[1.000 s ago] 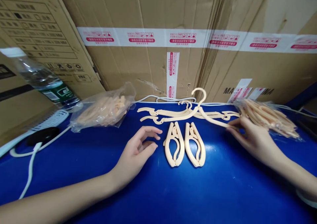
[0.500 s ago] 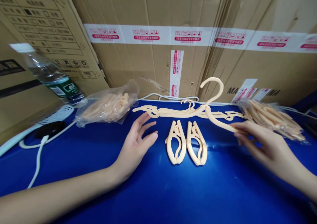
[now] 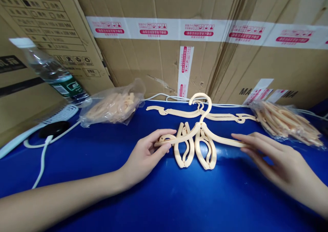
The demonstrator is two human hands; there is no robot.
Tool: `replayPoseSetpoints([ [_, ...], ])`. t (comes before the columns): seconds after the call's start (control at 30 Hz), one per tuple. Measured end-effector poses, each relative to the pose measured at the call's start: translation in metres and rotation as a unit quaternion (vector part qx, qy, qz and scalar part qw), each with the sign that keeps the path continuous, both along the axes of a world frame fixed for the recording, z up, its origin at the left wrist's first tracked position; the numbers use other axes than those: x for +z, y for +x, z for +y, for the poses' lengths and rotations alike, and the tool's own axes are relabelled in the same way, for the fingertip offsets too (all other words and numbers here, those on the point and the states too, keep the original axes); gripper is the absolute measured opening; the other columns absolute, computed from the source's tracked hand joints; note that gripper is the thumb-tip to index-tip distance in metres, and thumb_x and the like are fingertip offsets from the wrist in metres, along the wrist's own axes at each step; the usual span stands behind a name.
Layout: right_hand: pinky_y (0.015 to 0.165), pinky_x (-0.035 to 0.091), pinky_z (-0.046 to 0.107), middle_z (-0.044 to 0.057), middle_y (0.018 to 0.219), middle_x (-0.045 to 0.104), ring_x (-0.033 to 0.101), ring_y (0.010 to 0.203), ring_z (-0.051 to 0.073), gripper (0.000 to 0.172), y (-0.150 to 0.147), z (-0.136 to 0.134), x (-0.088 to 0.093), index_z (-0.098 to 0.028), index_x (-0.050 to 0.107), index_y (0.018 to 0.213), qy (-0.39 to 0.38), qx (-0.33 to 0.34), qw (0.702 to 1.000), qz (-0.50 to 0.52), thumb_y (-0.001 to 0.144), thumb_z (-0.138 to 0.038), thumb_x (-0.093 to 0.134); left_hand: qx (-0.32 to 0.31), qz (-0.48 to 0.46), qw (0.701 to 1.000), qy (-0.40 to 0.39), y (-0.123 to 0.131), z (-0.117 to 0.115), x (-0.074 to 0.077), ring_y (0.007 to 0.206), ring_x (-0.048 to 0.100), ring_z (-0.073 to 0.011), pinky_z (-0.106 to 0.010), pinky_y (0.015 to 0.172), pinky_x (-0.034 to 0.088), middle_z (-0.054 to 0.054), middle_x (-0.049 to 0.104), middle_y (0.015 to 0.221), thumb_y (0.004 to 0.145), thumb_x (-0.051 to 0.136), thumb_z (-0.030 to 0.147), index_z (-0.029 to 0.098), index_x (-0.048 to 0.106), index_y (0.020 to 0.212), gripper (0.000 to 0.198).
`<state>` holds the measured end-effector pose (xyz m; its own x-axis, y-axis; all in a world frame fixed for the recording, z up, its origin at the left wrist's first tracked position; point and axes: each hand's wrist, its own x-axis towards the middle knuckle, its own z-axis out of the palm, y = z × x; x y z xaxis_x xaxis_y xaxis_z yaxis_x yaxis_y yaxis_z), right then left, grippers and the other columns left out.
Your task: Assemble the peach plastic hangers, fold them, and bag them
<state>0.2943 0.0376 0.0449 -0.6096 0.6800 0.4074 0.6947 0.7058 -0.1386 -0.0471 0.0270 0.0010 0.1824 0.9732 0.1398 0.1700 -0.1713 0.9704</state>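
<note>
Between both hands a cream plastic folding hanger (image 3: pixel 188 136) is held up with its arms spread and its hook on top. My left hand (image 3: pixel 147 153) pinches the left arm's end between thumb and fingers. At the other end, my right hand (image 3: pixel 276 160) grips the tip of the right arm. Behind and below the held hanger, two folded hangers, one on the left (image 3: pixel 190 155) and one on the right (image 3: pixel 212 156), lie side by side on the blue table (image 3: pixel 164 197). Farther back, unfolded hangers (image 3: pixel 183 114) lie across the table, partly overlapping; their number is unclear.
Clear bags of folded hangers lie at the left (image 3: pixel 110 107) and right (image 3: pixel 287 122). A water bottle (image 3: pixel 56 74), a white keyboard (image 3: pixel 61 115) and a black puck-like device (image 3: pixel 53 128) with a white cable are at the left. Cardboard boxes (image 3: pixel 153 64) stand behind.
My left hand has closed on the hanger's left arm. The hanger has come nearer and swung to face me, its hook moving left and down.
</note>
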Motion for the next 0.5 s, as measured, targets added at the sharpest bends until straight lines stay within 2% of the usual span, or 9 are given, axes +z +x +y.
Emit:
replayPoseSetpoints([
  [0.1,0.071,0.051,0.036,0.009,0.106,0.065,0.062,0.085,0.023,0.049,0.002,-0.001,-0.002,-0.028,0.047,0.146,0.033,0.001,0.999,-0.04,0.098,-0.021,0.051,0.013,-0.016,1.0,-0.007,-0.001,0.0,0.001,0.071,0.066,-0.0122,-0.024,0.069,0.058,-0.001,0.072,0.092,0.093,0.062,0.027,0.025,0.065,0.123,0.03],
  [0.17,0.077,0.048,0.043,0.01,0.109,0.065,0.06,0.09,0.028,0.053,0.003,-0.001,-0.001,-0.03,0.045,0.147,0.092,-0.007,0.993,-0.072,0.096,-0.017,0.052,0.015,-0.027,0.999,-0.008,-0.001,0.0,0.001,0.067,0.064,-0.0113,-0.023,0.066,0.057,0.001,0.07,0.086,0.093,0.063,0.027,0.025,0.065,0.122,0.029],
  [0.23,0.078,0.046,0.048,0.013,0.109,0.066,0.058,0.09,0.032,0.05,0.003,-0.003,0.003,-0.03,0.048,0.143,0.165,-0.033,0.981,-0.094,0.095,-0.017,0.053,0.014,-0.032,0.999,-0.01,-0.001,-0.001,0.001,0.065,0.064,-0.0112,-0.023,0.065,0.057,0.001,0.069,0.082,0.093,0.063,0.027,0.025,0.066,0.12,0.027],
  [0.3,0.074,0.047,0.046,0.015,0.108,0.067,0.06,0.087,0.033,0.041,0.003,-0.008,0.005,-0.027,0.052,0.137,0.21,-0.073,0.969,-0.109,0.096,-0.019,0.053,0.007,-0.034,0.999,-0.01,0.0,-0.002,0.002,0.064,0.064,-0.0113,-0.022,0.064,0.056,0.002,0.068,0.077,0.093,0.063,0.026,0.024,0.066,0.118,0.025],
  [0.37,0.062,0.046,0.037,0.014,0.107,0.068,0.063,0.078,0.028,0.035,0.002,-0.013,0.006,-0.024,0.055,0.132,0.231,-0.107,0.959,-0.126,0.097,-0.019,0.052,-0.002,-0.035,0.999,-0.009,0.0,-0.002,0.002,0.063,0.063,-0.0109,-0.021,0.063,0.055,0.003,0.066,0.071,0.094,0.063,0.026,0.024,0.065,0.117,0.024],
  [0.43,0.051,0.041,0.032,0.012,0.109,0.071,0.064,0.068,0.022,0.034,0.002,-0.017,0.005,-0.022,0.056,0.13,0.243,-0.121,0.951,-0.149,0.097,-0.015,0.05,-0.008,-0.037,0.999,-0.009,0.001,-0.002,0.002,0.062,0.063,-0.0102,-0.02,0.062,0.054,0.004,0.065,0.068,0.094,0.062,0.024,0.023,0.065,0.117,0.023],
  [0.5,0.047,0.039,0.03,0.01,0.109,0.072,0.064,0.063,0.019,0.036,0.002,-0.018,0.004,-0.02,0.056,0.13,0.258,-0.121,0.944,-0.166,0.096,-0.01,0.049,-0.007,-0.04,0.999,-0.009,0.001,-0.002,0.002,0.062,0.063,-0.0097,-0.019,0.062,0.054,0.004,0.065,0.068,0.094,0.063,0.023,0.022,0.065,0.116,0.023],
])
